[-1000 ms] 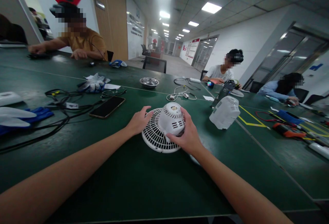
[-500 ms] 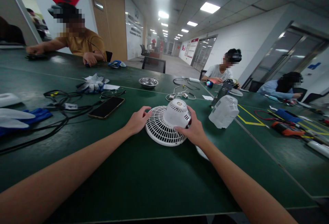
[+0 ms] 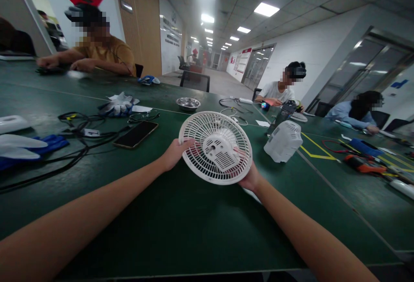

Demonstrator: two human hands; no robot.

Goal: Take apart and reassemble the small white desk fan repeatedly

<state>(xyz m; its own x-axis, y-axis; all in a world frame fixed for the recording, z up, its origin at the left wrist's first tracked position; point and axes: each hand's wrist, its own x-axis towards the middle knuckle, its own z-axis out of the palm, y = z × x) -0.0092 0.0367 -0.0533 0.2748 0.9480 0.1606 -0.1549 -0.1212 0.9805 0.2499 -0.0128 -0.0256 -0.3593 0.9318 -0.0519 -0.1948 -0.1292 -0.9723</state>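
Note:
A round white fan grille with its motor housing (image 3: 216, 147) is lifted off the green table (image 3: 168, 221) and tipped up, its inner face and motor shaft toward me. My left hand (image 3: 174, 152) grips its left rim. My right hand (image 3: 249, 177) holds it from behind at the lower right, fingers mostly hidden by the grille. A separate white fan housing (image 3: 283, 140) lies on the table to the right.
A black phone (image 3: 136, 134), tangled cables (image 3: 77, 133), blue gloves (image 3: 48, 143), grey gloves (image 3: 118, 106) and a metal bowl (image 3: 188, 103) lie to the left and behind. Tools and wires (image 3: 362, 161) sit at the right. Three other people sit around the table.
The fan grille lay face down on the table with the motor housing up; both hands have lifted it and turned it so its inner side faces me.

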